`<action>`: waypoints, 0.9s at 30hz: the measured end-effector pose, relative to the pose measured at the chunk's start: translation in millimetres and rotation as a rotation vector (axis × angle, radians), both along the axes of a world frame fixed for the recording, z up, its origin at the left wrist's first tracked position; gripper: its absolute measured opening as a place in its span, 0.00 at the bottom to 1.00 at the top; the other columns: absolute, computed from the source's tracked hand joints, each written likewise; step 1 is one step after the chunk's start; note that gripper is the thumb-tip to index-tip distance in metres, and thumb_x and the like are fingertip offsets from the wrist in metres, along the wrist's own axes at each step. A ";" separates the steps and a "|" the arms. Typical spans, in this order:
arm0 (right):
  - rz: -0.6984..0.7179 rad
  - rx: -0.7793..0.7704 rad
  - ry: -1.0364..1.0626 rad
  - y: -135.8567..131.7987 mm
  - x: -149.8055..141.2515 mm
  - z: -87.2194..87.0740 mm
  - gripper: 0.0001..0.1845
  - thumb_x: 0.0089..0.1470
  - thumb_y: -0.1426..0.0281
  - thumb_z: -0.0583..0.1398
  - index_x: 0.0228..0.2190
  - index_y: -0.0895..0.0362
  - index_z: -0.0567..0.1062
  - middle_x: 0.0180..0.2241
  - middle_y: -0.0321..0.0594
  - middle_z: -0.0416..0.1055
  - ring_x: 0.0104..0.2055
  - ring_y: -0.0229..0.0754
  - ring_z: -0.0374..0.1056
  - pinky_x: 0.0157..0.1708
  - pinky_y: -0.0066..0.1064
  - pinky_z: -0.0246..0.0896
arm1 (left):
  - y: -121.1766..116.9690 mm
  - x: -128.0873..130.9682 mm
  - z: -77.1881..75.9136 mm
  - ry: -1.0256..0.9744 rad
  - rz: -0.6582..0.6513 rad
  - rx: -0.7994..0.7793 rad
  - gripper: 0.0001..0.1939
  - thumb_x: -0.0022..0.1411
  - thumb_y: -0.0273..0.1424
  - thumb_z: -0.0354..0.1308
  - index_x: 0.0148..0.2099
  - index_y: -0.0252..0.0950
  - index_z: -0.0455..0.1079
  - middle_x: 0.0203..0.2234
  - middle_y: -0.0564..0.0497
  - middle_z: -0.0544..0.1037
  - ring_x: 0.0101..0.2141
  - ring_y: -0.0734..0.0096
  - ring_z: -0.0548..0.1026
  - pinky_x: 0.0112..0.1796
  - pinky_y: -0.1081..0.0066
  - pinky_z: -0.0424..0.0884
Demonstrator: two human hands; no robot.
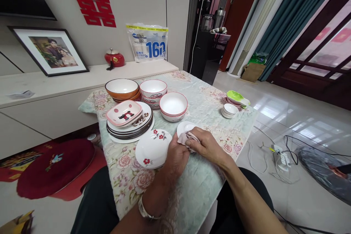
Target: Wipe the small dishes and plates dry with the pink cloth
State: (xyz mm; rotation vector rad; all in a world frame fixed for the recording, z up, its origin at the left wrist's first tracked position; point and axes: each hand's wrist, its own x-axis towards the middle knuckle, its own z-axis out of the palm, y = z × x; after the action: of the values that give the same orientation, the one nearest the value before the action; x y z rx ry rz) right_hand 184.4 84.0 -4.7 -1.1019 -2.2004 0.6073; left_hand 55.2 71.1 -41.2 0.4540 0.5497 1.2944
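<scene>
My left hand [178, 155] grips a small white dish [184, 127] by its near edge, above the flowered tablecloth. Bunched in my right hand [205, 142] is a pale pink cloth [189, 137], pressed against the dish and covering part of it. Just left of my hands lies a white plate with red flowers [153, 148]. Behind it stands a stack of dark-rimmed plates [130, 131], topped by a pink dish with a cartoon face [124, 112]. White bowls with red rims [173, 104] sit beyond my hands.
Orange bowls [122, 88] and more red-rimmed bowls [153, 87] stand at the table's back left. Small stacked white dishes [229, 110] and a green dish [237, 98] sit near the right edge. Cables and a power strip [282, 157] lie on the floor.
</scene>
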 end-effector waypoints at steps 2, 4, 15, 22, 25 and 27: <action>0.026 0.041 0.005 2.6 -4.7 -1.7 0.09 0.65 0.64 0.55 0.37 0.53 0.74 0.36 0.39 0.70 0.39 0.42 0.66 0.40 0.32 0.61 | -0.2 1.5 -3.5 -0.008 0.000 0.009 0.31 0.36 0.15 0.54 0.45 0.40 0.70 0.36 0.52 0.78 0.47 0.59 0.74 0.49 0.63 0.69; 0.036 0.103 0.002 5.8 -8.5 -4.4 0.08 0.64 0.68 0.56 0.41 0.52 0.75 0.39 0.41 0.71 0.43 0.44 0.66 0.44 0.34 0.61 | -0.4 3.4 -5.3 -0.011 -0.021 0.042 0.27 0.38 0.15 0.55 0.43 0.40 0.71 0.37 0.51 0.78 0.47 0.57 0.74 0.48 0.63 0.70; -0.242 0.232 0.079 29.4 -0.8 -13.1 0.09 0.60 0.68 0.59 0.42 0.52 0.77 0.38 0.43 0.72 0.43 0.47 0.67 0.44 0.37 0.62 | -4.4 5.1 3.0 -0.074 -0.128 0.025 0.37 0.43 0.17 0.59 0.58 0.39 0.66 0.51 0.46 0.76 0.56 0.55 0.70 0.55 0.57 0.65; -0.476 0.129 0.073 41.0 30.5 -24.8 0.14 0.61 0.61 0.55 0.31 0.55 0.75 0.32 0.40 0.72 0.36 0.45 0.67 0.37 0.34 0.58 | -4.4 2.0 4.7 -0.019 -0.134 0.001 0.38 0.43 0.18 0.60 0.59 0.39 0.67 0.55 0.45 0.75 0.57 0.52 0.69 0.56 0.56 0.65; -0.565 0.058 0.018 38.1 38.8 -29.5 0.19 0.62 0.57 0.52 0.27 0.55 0.71 0.28 0.38 0.70 0.31 0.42 0.64 0.31 0.31 0.55 | -3.9 1.7 3.4 -0.010 -0.122 -0.004 0.38 0.44 0.19 0.60 0.60 0.39 0.66 0.55 0.44 0.75 0.57 0.52 0.69 0.55 0.56 0.66; -0.609 -0.002 -0.017 34.5 41.9 -30.6 0.21 0.63 0.55 0.51 0.25 0.55 0.70 0.25 0.36 0.70 0.28 0.41 0.63 0.29 0.30 0.52 | -3.7 1.8 3.4 -0.010 -0.113 0.003 0.39 0.44 0.19 0.59 0.61 0.39 0.65 0.55 0.44 0.75 0.57 0.52 0.69 0.55 0.56 0.66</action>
State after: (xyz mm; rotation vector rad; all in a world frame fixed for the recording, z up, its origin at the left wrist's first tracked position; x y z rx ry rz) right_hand 226.3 118.5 -35.3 -1.6776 -1.7339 0.3262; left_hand 57.0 67.4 -37.8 0.4747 0.5069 1.1893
